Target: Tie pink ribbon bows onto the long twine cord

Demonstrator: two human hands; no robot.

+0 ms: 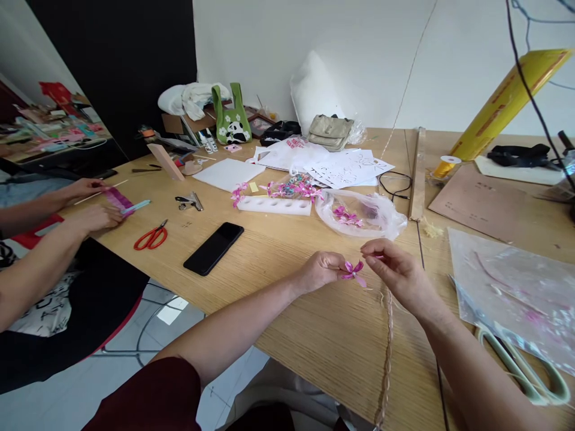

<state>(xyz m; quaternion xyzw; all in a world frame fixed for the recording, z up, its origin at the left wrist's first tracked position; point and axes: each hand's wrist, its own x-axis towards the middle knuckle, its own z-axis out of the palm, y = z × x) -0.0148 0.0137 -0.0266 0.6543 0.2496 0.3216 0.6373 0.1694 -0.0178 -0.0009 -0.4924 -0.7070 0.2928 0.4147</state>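
Pinching a purple flower (354,273) between thumb and fingers, the left hand (320,272) holds it above the wooden table (323,347), just beside the right hand (398,275). There, thumb and forefinger are close together; whether they grip anything, I cannot tell. Beyond them, a see-through plastic bag (394,224) contains pink flowers (345,216), beside a white holder (274,206) with round hollows. Behind the table stands a white wall (251,48), with a black panel (157,54) at left.
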